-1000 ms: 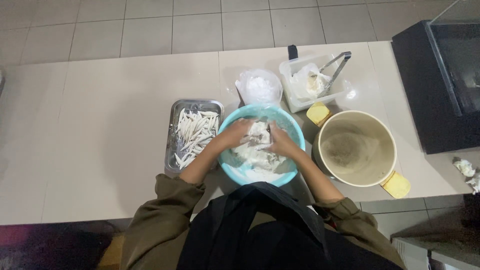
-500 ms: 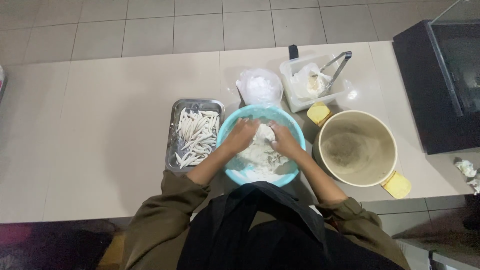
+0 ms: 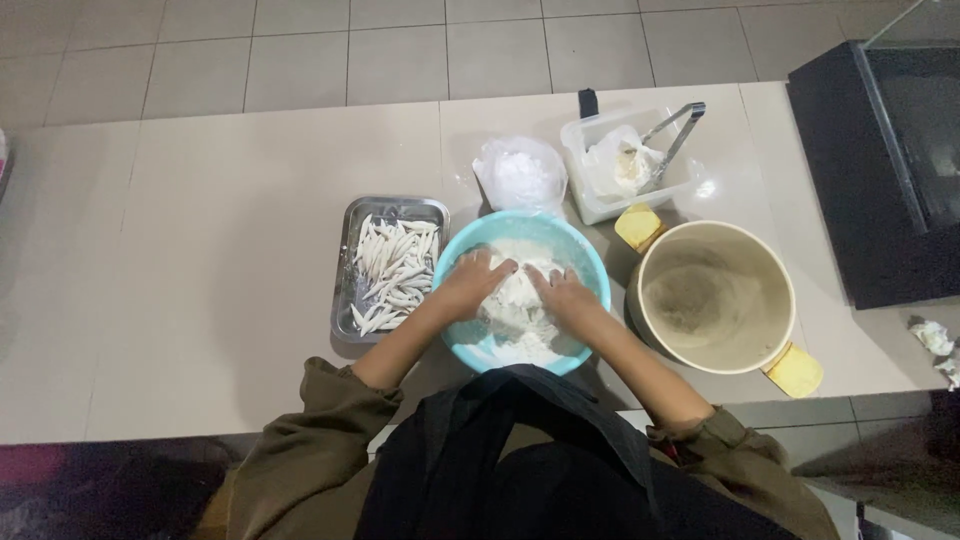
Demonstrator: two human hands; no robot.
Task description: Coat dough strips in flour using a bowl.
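1. Left hand [image 3: 472,283] and right hand [image 3: 562,293] are both down inside the bowl [image 3: 585,262], fingers spread and pressed into a mound of white flour [image 3: 515,300]. The hands lie close together, fingertips almost meeting at the middle. Whether either closes on a piece under the flour cannot be told.

2. The bowl is turquoise and sits on the counter [image 3: 200,260] right in front of the person, its 6 o'clock edge close to the counter's near edge. Risk: a hard downward push on that side could tip or slide it toward the body.

3. Flour lies heaped near the 6 o'clock rim. Risk: brisk tossing would throw it over the rim onto the counter or the dark apron [image 3: 520,450].

4. Tray [image 3: 345,300] at 9 o'clock of the bowl, touching or just beside it, holds pale floured strips [image 3: 392,272]. Risk: a left elbow swing could nudge the tray or scatter the strips.

5. Pot [image 3: 780,290], cream with yellow handles, at 3 o'clock, just beside the bowl. Risk: the right forearm passes near its rim and could knock it.

6. At 12 o'clock a bag [image 3: 520,175] of white powder; at 1 o'clock a tub [image 3: 580,165] with tongs [image 3: 675,135] leaning out. Floured fingers would grip these poorly.
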